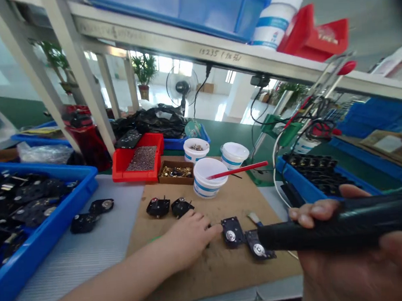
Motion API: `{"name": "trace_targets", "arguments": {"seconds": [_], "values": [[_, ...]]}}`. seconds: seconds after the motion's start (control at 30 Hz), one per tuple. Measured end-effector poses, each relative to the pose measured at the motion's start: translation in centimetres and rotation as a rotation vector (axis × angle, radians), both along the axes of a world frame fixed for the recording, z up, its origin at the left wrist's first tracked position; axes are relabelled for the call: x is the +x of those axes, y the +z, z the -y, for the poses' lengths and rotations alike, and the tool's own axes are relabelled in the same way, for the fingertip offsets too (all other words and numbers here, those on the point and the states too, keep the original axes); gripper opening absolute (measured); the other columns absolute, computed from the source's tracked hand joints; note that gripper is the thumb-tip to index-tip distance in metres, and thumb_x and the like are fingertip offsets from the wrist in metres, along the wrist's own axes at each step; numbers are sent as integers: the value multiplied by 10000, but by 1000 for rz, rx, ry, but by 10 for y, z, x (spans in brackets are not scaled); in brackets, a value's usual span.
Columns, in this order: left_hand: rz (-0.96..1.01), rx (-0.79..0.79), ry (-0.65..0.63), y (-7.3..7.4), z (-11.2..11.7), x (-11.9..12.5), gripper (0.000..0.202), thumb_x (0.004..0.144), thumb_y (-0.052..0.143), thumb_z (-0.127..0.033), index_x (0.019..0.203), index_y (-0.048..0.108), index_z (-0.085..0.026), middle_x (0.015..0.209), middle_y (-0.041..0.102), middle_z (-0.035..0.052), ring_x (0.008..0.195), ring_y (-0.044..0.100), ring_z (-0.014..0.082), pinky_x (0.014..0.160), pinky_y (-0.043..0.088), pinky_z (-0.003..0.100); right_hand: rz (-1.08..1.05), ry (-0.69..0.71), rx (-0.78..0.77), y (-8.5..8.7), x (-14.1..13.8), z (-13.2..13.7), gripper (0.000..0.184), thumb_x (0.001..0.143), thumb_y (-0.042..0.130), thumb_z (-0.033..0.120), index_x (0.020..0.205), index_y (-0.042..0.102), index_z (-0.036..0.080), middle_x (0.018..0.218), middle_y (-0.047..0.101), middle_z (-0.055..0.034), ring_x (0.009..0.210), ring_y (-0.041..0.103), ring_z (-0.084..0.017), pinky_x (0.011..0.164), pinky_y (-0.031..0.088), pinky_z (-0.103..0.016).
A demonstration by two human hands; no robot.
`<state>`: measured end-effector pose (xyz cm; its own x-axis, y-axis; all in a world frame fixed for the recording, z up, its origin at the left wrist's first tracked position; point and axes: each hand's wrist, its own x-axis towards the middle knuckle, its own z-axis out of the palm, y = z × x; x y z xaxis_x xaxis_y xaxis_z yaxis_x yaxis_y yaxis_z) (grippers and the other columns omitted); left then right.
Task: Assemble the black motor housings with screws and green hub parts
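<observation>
Granules (142, 158) fill a red bin (135, 176); right fingers (320, 209) wrap a black tool (306, 235), left fingers (214, 232) curl, hold unclear.

Handheld tool (346, 226): black, smooth, plastic-looking, with a faint sheen. Flat units (235, 225): matt black plastic-looking bodies, shiny metal discs (230, 235). Work mat (227, 275): matt brown cardboard. Bin (133, 175): glossy red plastic. Tub (206, 189): smooth white plastic. Small parts (177, 170): glinting, brass-like metal. Tray (40, 244): smooth blue plastic. Bag (155, 121): crinkled, glossy black plastic film.
</observation>
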<state>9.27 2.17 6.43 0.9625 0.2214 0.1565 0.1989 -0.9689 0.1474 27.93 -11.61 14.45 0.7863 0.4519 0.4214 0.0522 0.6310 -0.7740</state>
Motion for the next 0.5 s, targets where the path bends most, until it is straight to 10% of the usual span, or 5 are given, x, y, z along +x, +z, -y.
{"name": "trace_targets", "arguments": {"seconds": [0.2,0.37,0.5], "values": [[-82,-48,188,4,-2,34,549,792,662,-151,1327,544,-187,1373,587,200,1286,523,359,1027,424,550,-114,-106,26,-7,13,21,533,708,722,462,1172,644,212,742,615,0,625,522,-155,626,507,-306],[-195,-255,488,5,36,82,927,816,535,-686,1483,327,-78,1002,760,217,891,735,369,734,581,462,-113,-79,16,-12,14,36,572,730,742,457,1241,605,238,774,619,4,667,554,-153,636,529,-289],[-210,-336,577,-12,49,111,856,817,591,-638,1459,368,-117,1088,732,191,980,710,340,808,565,491,-79,78,-31,-21,12,46,523,750,738,434,1222,619,242,776,632,-13,636,592,-158,620,562,-322]]}}
